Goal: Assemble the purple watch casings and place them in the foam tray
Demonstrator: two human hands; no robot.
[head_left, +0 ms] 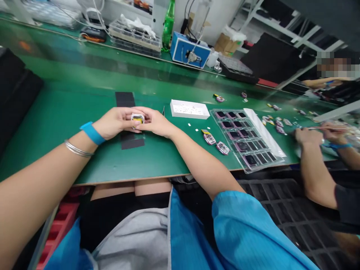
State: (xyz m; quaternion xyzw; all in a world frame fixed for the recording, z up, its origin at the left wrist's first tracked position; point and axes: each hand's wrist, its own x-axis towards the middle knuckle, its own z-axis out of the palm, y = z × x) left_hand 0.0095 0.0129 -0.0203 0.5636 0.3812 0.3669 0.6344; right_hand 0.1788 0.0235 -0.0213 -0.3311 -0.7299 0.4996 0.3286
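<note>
Green workbench mat (64, 123) under both forearms, white wire shelving (303, 33) behind. Left hand (115, 123), right hand (156, 122) close together, fingers curled, fingertips (142, 126) pinching small white-framed yellow module (137, 119) from both sides, above black strip (132, 141). White tray (189, 109) just right, clear blister tray (247, 140) beyond, pink-framed modules (209, 138) beside it. Bench front edge (140, 181) just below forearms. Co-worker's hand (308, 137) far right, tweezers (327, 128).
</note>
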